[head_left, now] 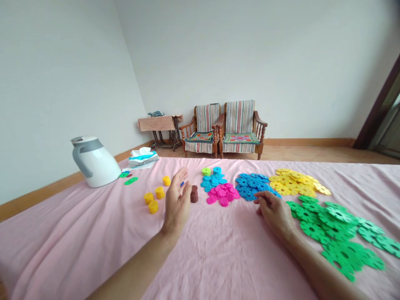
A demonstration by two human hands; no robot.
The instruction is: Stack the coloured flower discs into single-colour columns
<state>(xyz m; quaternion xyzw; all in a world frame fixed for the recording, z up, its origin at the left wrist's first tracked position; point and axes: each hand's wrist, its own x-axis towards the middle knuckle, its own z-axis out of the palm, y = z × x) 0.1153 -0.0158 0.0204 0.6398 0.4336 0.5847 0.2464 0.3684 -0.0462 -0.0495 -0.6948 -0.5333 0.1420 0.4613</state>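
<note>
My left hand [178, 202] is raised over the cloth, its thumb and fingers closed around a small blue piece [182, 183], of which only an edge shows. Just right of it stands a brown stack of discs [194, 194]. Several yellow disc stacks [153, 206] are on its left. My right hand [276, 211] has its fingers bent together at the near edge of a pile of blue flower-shaped discs [251, 185]; whatever they may hold is hidden. Pink flower-shaped discs [223, 193] and light blue ones [212, 182] lie between my hands.
Yellow discs [293, 182] and green discs [328, 223] spread out at the right. Behind the light blue pile are a lime stack [206, 171] and a light blue stack [217, 170]. A white jug [101, 164] and a tissue box [143, 158] stand far left on the pink cloth [93, 233].
</note>
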